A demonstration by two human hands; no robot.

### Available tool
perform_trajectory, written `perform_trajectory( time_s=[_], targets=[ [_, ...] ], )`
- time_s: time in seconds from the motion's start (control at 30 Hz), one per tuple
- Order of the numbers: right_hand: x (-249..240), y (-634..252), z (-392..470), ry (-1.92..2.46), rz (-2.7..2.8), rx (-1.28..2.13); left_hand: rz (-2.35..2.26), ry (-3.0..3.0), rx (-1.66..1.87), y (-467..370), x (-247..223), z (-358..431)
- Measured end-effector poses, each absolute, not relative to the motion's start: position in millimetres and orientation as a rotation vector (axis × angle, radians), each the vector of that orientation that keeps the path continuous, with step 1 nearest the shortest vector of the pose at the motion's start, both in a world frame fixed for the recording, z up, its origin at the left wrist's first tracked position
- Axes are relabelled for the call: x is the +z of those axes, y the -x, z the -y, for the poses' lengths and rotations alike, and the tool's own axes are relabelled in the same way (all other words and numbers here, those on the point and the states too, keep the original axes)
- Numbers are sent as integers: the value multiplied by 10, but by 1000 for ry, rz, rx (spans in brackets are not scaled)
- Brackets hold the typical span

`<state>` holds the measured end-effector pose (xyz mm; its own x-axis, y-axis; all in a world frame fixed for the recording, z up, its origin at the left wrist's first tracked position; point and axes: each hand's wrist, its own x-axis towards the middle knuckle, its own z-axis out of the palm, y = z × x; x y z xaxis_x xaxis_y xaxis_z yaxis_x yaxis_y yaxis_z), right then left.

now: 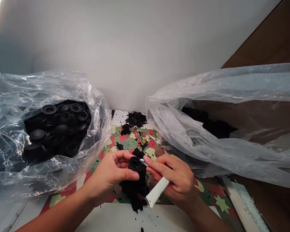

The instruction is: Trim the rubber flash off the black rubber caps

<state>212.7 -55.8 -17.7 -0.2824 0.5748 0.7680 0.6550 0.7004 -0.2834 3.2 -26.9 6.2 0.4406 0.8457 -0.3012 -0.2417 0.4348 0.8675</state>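
Plastic bag (100, 112) — black ringed parts (60, 129) inside, hands (106, 174) alongside

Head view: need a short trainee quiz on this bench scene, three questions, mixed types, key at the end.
1. True or false: the left hand holds a round black ribbed part outside the clear plastic bag on the left.
2. Which holds the thin metal blade?
A) the left hand
B) the right hand
C) both hands together
3. Fill in: the blade's wrapped-looking handle is ____ in colour.

Key: 1 true; 2 B; 3 white.
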Motion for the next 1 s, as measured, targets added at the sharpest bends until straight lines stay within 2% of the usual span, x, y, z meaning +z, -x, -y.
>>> perform_trajectory(
  time_s=[0.63,1.0],
  targets=[
    [-151,-2137,549,932,1985,-190,-819,-870,785,-16,95,258],
    [-142,-2167,537,906,1971,-118,-792,-870,756,-1,109,247]
  ],
)
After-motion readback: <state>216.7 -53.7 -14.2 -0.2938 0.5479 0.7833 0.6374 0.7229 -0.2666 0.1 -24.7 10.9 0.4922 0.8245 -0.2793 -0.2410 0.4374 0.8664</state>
